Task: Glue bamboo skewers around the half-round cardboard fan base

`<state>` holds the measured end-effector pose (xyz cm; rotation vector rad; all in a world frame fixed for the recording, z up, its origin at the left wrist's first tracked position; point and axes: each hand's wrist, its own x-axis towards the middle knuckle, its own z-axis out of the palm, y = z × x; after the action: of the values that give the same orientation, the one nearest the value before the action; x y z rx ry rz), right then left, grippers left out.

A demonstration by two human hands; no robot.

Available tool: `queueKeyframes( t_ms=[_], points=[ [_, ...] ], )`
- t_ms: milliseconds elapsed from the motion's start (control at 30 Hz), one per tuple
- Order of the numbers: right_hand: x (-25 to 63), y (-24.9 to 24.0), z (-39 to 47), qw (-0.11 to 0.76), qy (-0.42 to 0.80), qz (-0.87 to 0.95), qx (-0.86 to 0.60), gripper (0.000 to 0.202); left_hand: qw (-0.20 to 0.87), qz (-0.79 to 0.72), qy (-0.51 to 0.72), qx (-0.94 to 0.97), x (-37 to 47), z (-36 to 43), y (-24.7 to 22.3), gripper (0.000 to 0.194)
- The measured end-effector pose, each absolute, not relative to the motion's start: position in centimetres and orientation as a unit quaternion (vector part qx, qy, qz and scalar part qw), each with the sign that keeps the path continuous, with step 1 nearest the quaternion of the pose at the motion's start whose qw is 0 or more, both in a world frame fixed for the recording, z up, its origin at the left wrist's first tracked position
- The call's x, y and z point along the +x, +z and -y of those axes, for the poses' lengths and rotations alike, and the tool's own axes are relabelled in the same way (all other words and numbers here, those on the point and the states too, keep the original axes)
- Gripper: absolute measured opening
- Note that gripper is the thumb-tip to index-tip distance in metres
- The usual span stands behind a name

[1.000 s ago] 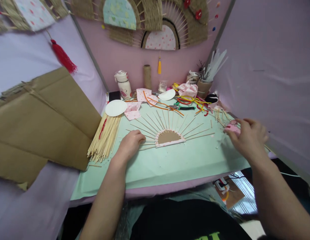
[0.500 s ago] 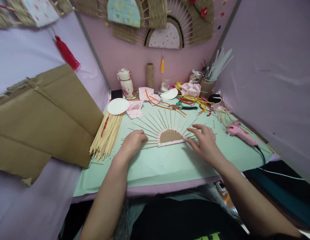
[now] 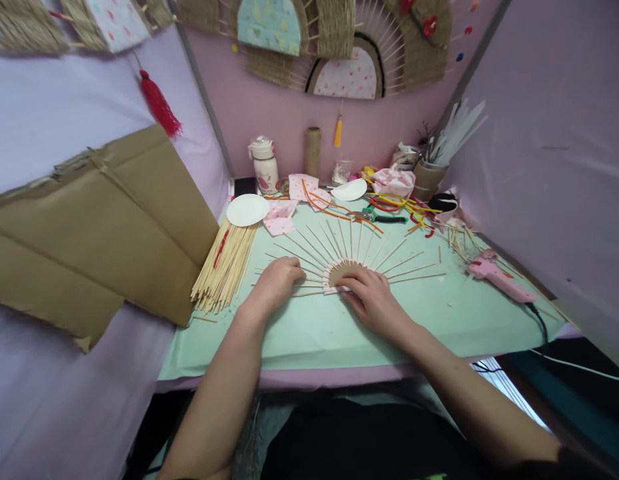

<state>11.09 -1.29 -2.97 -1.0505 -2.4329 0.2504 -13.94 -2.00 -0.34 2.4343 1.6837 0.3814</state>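
Note:
A fan frame lies flat in the middle of the table: a brown cardboard half-circle (image 3: 342, 272) with a pink-and-white cloth rim and thin bamboo sticks (image 3: 412, 271) spreading outward. At its left, my left hand (image 3: 282, 280) is closed, fingertips on the left-hand sticks. My right hand (image 3: 374, 298) lies over the right part of the half-circle and hides it. Its bent fingers and thumb close on the straight lower edge near the left end.
A bundle of bamboo sticks (image 3: 222, 270) lies left under a white paper disc (image 3: 248, 210). Large cardboard (image 3: 124, 227) leans farther left. Behind are pliers (image 3: 389, 219), pipe cleaners, pink cloth (image 3: 280, 217) and a bottle (image 3: 265, 167). A pink glue gun (image 3: 502, 278) with cord lies right.
My right hand has moved left from the frame's right end, over the half-circle, and its fingers have drawn closer together. My left hand stays by the left sticks. The view has shifted slightly.

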Motion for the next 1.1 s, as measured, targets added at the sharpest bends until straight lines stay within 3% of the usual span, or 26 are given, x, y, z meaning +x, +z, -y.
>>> queueKeyframes(
  t_ms=[533, 1100],
  points=[
    [10.4, -2.9, 1.4, 0.189, 0.029, 0.896, -0.400, 0.021, 0.063, -0.542, 0.106, 0.831, -13.9, 1.7, -0.4, 0.033],
    [10.6, -4.1, 0.9, 0.211, 0.003, 0.902, -0.377, 0.021, 0.031, -0.537, 0.089, 0.838, -13.9, 1.9, -0.6, 0.028]
  ],
)
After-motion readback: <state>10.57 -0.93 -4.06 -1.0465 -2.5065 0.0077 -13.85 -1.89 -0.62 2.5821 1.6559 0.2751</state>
